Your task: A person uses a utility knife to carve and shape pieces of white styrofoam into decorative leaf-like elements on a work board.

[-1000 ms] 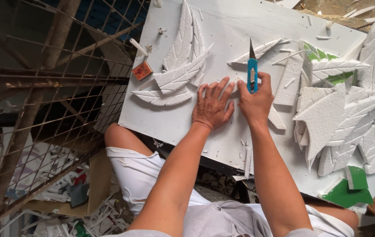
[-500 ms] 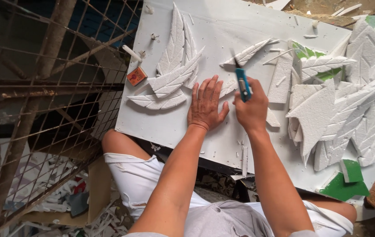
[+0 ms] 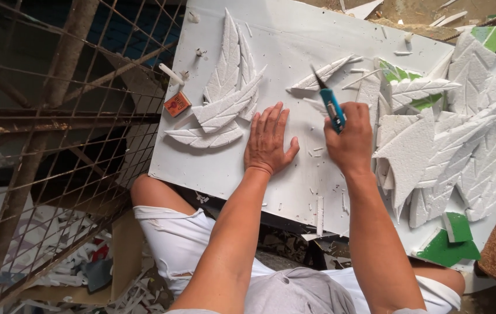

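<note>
Nearest the camera, the person's knees in white shorts (image 3: 172, 244) sit under the edge of a large white foam board (image 3: 294, 174) that rests across the lap. The left hand (image 3: 268, 139) lies flat on the board, palm down and fingers spread, gripping nothing and only pressing on the sheet. Just beside it, the right hand (image 3: 349, 139) is closed in a fist around a blue utility knife (image 3: 332, 107), the blade pointing away from the body with its tip on the board near a slim carved foam leaf (image 3: 320, 72). Small white offcuts are scattered on the board around both hands. To the left of the flat hand lies a cluster of carved foam feather shapes (image 3: 227, 96), with a small orange box (image 3: 177, 104) next to them near the board's left edge. On the right, a heap of cut foam leaves (image 3: 451, 134) overlaps, with green foam scraps (image 3: 448, 247) showing at its near corner. Beyond the board's left edge stands a rusty wire mesh frame (image 3: 56, 116).
</note>
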